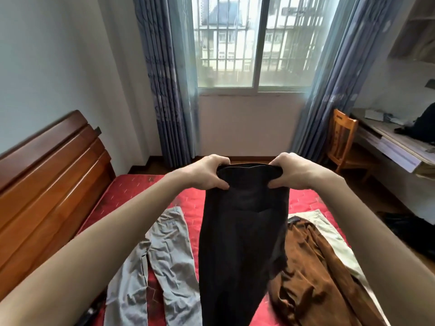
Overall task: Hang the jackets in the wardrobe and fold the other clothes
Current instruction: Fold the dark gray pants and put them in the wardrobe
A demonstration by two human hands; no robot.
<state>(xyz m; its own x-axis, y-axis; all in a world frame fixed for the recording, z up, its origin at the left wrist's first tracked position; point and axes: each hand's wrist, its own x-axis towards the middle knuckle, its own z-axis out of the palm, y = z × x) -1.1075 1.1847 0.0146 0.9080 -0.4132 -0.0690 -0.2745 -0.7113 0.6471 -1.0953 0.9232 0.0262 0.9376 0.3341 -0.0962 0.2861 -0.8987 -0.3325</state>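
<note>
I hold a black garment up in front of me over the bed; it hangs down long and narrow. My left hand grips its top edge on the left, and my right hand grips the top edge on the right. Grey trousers lie flat on the red mattress to the left of the black garment. To the right lies a crumpled brown jacket, partly over a pale beige garment.
A wooden headboard runs along the left. Ahead is a barred window between blue curtains. A wooden chair and a desk with a dark bag stand at the right, with dark items on the floor.
</note>
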